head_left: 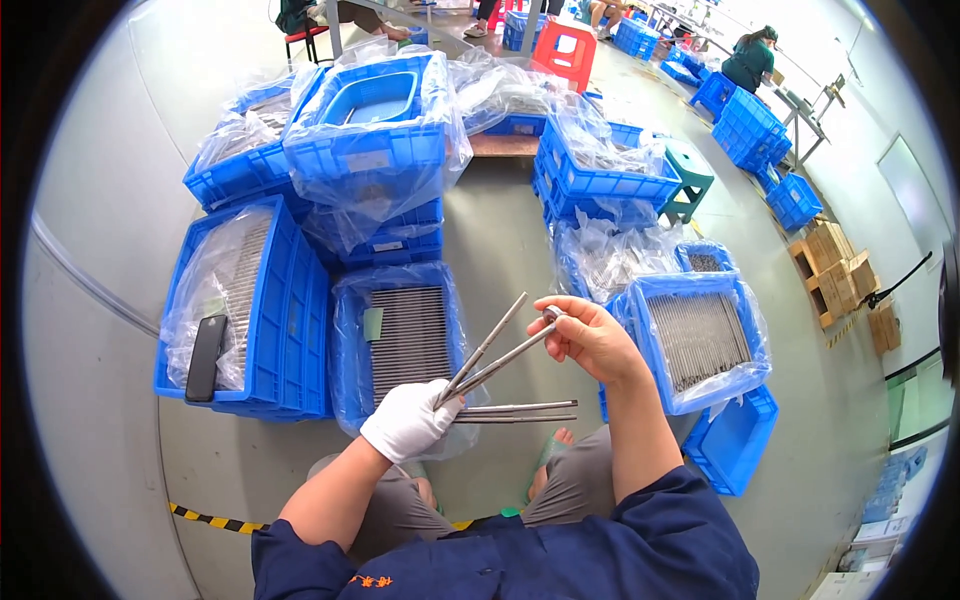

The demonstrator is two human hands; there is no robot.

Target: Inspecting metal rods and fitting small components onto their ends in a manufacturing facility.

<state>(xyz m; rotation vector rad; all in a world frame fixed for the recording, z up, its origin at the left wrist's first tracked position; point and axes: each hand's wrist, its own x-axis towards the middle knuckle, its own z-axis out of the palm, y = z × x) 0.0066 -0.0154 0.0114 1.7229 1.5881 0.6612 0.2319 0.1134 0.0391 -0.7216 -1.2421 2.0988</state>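
My left hand, in a white glove, is closed around several thin grey metal rods. Two of them slant up to the right; others stick out level to the right. Bare, my right hand pinches a small metal ring-like piece between thumb and forefinger, at the upper end of one slanting rod. Whether the ring sits around that rod or beside it, I cannot tell. Just beyond my left hand, a blue crate lined with clear plastic holds rows of similar rods and a pale green paper slip.
At right, another lined blue crate holds rods, with an empty-looking blue bin below it. Stacked crates stand left, a black phone on top. Farther off are a green stool, red stool and other people.
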